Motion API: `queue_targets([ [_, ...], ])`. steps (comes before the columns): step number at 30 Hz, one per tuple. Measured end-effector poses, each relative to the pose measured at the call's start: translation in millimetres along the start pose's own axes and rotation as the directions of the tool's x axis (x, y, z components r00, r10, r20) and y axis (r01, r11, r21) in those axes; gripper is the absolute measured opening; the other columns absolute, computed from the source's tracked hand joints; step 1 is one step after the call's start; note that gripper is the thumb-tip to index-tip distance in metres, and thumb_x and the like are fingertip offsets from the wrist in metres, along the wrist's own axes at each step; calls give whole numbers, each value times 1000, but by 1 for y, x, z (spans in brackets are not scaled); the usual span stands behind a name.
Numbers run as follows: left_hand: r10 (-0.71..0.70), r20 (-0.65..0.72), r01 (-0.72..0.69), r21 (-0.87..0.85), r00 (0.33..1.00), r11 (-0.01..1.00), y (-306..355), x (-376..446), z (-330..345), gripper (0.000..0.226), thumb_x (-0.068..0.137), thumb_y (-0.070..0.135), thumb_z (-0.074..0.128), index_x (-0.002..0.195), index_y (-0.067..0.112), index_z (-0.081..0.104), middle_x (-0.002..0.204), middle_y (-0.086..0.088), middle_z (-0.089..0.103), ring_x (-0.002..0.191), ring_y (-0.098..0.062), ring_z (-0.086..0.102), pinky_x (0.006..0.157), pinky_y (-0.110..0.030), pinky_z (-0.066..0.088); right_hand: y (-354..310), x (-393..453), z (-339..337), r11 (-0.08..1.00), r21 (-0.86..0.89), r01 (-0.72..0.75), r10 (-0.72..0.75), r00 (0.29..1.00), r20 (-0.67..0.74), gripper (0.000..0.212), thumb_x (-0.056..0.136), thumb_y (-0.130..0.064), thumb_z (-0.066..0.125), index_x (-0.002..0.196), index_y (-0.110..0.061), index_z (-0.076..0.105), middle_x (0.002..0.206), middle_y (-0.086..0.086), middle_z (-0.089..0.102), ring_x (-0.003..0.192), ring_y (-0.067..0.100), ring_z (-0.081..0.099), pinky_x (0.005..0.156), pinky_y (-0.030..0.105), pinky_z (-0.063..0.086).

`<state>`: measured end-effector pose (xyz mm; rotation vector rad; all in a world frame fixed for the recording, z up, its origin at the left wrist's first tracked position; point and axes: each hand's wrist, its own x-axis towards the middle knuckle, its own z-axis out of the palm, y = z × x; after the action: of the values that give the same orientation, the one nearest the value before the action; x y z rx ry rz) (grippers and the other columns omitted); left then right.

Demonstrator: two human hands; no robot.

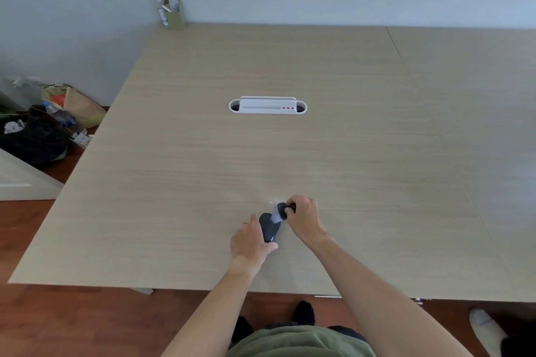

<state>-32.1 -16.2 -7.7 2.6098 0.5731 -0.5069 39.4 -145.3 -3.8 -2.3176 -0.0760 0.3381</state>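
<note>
While left hand (249,240) clasps rounded black mouse (269,228), right hand (304,217) pinches bristled brush (280,211).

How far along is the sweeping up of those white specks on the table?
Midway, probably. The left hand grips the dark pan on the table, and the right hand holds the small brush with bristles at the pan's mouth. A few white specks beside the brush are left to sweep in.

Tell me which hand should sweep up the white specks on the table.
Right. The right hand grips the brush just beside the specks, while the left hand holds the dustpan.
</note>
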Motion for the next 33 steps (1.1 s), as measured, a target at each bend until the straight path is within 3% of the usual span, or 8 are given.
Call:
queue_targets([
  [3,-5,14,5,-31,1000,1000,-2,-2,4,74,67,41,80,124,13,41,110,-9,59,97,-28,62,74,-36,53,-4,2,0,1000,26,10,-8,996,-84,14,79,4,53,71,3,64,66,9,62,60,20,48,52,24,36],
  [6,-45,26,47,-73,999,996,-5,-4,7,73,67,35,81,124,12,41,116,-8,57,106,-27,59,79,-35,50,-10,-1,-3,997,73,15,-17,999,33,13,79,-1,62,81,-4,74,74,2,70,67,11,57,58,12,40],
  [8,-66,30,69,-115,997,991,-6,-4,8,65,67,33,81,117,11,45,114,-7,57,106,-27,59,79,-35,49,-5,-2,-2,1000,18,14,-15,996,91,14,79,1,62,83,-2,75,78,6,72,70,14,58,63,19,43],
  [12,-83,49,89,-135,995,987,-7,-3,6,64,63,30,84,112,11,47,109,-8,58,100,-28,60,79,-38,53,5,-2,-1,998,-53,-26,23,998,-59,14,80,5,51,75,4,64,78,15,65,72,32,59,61,40,48],
  [18,-79,110,101,-212,991,972,-9,7,1,67,54,21,91,109,12,54,108,-5,60,99,-27,61,76,-34,52,-7,-4,-7,996,46,-75,69,991,111,16,80,0,58,80,-2,74,69,4,67,64,17,59,60,23,47],
  [24,-73,126,102,-240,989,965,-16,14,-3,59,51,12,91,102,12,60,103,-7,62,94,-26,61,76,-35,55,7,2,-18,989,-90,-115,114,993,-14,16,80,2,48,78,2,64,80,14,64,71,29,59,60,41,51],
  [28,-67,116,95,-257,991,962,-16,14,-3,54,49,10,90,96,10,61,97,-6,64,90,-26,62,70,-33,54,4,-2,-18,995,18,-93,92,994,65,16,78,1,57,78,-1,72,73,5,67,67,16,58,58,22,45],
  [33,-44,113,77,-302,993,950,-19,13,-3,51,47,10,88,88,10,58,91,-4,59,84,-25,58,58,-27,43,17,-4,-17,992,-58,-110,110,994,-6,17,80,5,50,76,4,66,79,16,67,75,31,63,63,41,53],
])
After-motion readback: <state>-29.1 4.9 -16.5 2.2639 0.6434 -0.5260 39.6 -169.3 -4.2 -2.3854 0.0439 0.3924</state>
